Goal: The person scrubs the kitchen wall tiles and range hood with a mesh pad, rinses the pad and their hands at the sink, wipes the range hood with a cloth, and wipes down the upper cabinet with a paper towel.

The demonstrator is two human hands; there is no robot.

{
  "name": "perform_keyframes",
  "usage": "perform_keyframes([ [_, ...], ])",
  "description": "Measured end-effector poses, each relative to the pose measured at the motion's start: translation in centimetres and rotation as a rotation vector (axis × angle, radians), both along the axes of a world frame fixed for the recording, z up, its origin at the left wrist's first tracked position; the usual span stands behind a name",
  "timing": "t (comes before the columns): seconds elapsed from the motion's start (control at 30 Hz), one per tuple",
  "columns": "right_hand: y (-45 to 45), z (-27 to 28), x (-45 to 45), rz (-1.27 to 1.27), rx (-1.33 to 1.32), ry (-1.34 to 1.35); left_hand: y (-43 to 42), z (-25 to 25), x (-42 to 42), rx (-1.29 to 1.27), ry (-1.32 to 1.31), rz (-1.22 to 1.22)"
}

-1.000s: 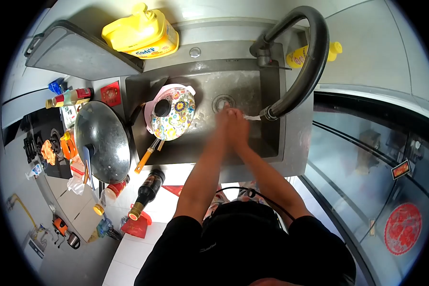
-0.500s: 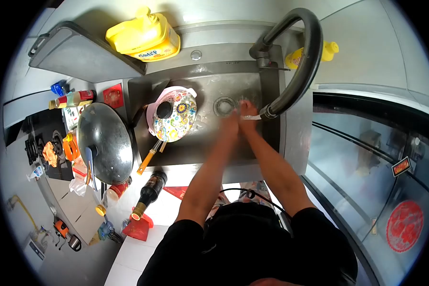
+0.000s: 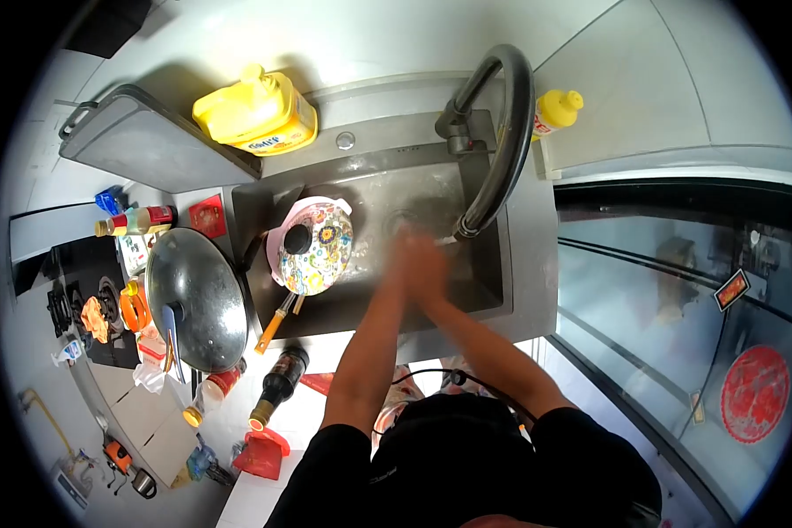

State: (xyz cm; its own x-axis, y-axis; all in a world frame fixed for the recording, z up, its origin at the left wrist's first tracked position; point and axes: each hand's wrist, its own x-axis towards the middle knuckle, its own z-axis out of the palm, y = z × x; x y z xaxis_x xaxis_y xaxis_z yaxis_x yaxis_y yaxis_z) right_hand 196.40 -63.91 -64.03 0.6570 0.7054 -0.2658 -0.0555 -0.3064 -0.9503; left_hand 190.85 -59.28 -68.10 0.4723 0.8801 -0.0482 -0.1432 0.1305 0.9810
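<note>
My left hand (image 3: 405, 255) and my right hand (image 3: 429, 262) are pressed together, blurred by motion, over the steel sink (image 3: 374, 299) near its drain; their fingers are smeared and nothing can be made out between them. Just right of them is the spout end of the black curved faucet (image 3: 510, 132), with a short bit of water at its tip. Left of my hands, inside the sink, sits a pink pot (image 3: 275, 250) under a flower-patterned lid (image 3: 330, 249) with a black knob. An orange-handled utensil (image 3: 271, 333) leans over the sink's front edge.
A yellow jug (image 3: 260, 119) and a grey cutting board (image 3: 154, 145) stand behind the sink. Left are a large glass lid (image 3: 198, 304) and bottles. A dark bottle (image 3: 279, 385) lies at the front. A yellow bottle (image 3: 559, 109) is behind the faucet.
The view has shifted, so the sink sits lower in it. My hands moved toward the spout, parted slightly, then came back together nearer the drain.
</note>
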Motion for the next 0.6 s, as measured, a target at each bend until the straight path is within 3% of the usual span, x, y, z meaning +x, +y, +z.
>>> perform_keyframes([
  [0.03, 0.1, 0.5, -0.2, 0.006, -0.029, -0.031, 0.0, -1.2, 0.2, 0.166, 0.242, -0.041],
  [0.13, 1.0, -3.0, 3.7, -0.037, -0.054, -0.155, -1.6, 1.0, 0.2, -0.153, 0.164, -0.046],
  [0.17, 1.5, -3.2, 4.4, -0.037, -0.074, -0.244, -1.4, 1.6, 0.4, -0.163, 0.297, -0.024],
  [0.27, 2.4, -0.7, 5.5, -0.01, -0.171, -0.451, 0.2, 2.3, 1.5, -0.478, 0.2, 0.013],
  [0.33, 2.2, 1.1, 5.9, 0.183, -0.267, -0.163, 0.9, 0.4, 0.3, -0.398, 0.126, 0.082],
  [0.37, 2.1, 1.4, 6.0, 0.178, -0.109, 0.112, 1.5, 0.3, 0.0, -0.366, 0.096, 0.102],
  [0.4, 1.5, 1.9, 6.3, 0.171, -0.103, 0.102, 1.9, 0.2, -0.3, -0.333, 0.151, 0.116],
  [0.47, 0.9, 5.9, 6.9, 0.392, -0.044, 0.183, 2.7, 2.4, -0.1, -0.291, 0.201, 0.128],
  [0.5, 0.7, 7.6, 7.1, 0.474, 0.01, 0.245, 3.2, 5.2, 0.0, -0.512, 0.236, 0.206],
  [0.53, 0.5, 5.9, 7.0, 0.473, 0.017, 0.237, 3.6, 7.0, 0.1, -0.733, 0.271, 0.283],
  [0.6, -0.1, 0.3, 6.8, 0.246, -0.1, 0.333, 2.6, 5.4, -0.5, -0.665, 0.378, 0.287],
])
